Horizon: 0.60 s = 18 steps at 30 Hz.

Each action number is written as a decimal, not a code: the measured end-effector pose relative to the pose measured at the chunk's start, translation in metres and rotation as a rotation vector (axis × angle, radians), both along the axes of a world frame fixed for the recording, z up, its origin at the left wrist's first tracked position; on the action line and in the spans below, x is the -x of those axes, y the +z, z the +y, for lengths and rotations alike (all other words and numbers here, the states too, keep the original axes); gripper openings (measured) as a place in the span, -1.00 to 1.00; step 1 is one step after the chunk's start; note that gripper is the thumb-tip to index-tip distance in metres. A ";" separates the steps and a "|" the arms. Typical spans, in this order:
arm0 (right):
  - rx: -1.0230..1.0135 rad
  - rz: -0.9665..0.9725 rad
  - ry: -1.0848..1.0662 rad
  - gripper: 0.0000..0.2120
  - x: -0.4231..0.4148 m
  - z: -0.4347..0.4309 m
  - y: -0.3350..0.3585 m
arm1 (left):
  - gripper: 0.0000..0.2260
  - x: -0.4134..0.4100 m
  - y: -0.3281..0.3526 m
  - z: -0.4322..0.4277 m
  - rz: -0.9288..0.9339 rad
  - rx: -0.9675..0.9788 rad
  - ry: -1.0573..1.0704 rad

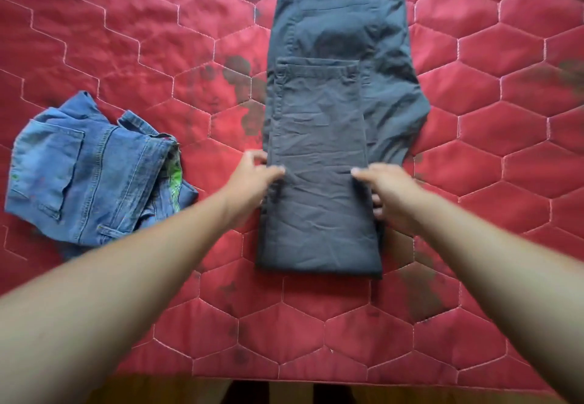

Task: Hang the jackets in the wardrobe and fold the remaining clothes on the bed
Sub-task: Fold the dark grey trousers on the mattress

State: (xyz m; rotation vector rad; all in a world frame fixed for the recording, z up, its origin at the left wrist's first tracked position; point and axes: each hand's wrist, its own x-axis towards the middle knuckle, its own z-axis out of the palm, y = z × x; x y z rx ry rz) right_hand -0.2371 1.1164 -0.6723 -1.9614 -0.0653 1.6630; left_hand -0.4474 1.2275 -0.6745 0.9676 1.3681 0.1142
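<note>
Dark grey trousers (pixel 331 119) lie lengthwise down the middle of the red quilted bed (pixel 126 40), the near end doubled back over itself. My left hand (pixel 252 179) grips the left edge of the doubled part, thumb on top of the cloth. On the opposite edge, my right hand (pixel 388 195) holds the fabric with its thumb on top and fingers tucked under. A folded pair of blue jeans (pixel 91 173) sits at the left of the bed, apart from both hands.
The bed's near edge (pixel 284 378) runs along the bottom of the view, with brown floor below it. Dark blotches mark the quilt around the trousers.
</note>
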 end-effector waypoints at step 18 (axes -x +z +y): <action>-0.098 -0.635 0.376 -0.46 0.094 -0.147 0.004 | -0.64 0.081 0.002 -0.124 0.438 -0.274 -0.518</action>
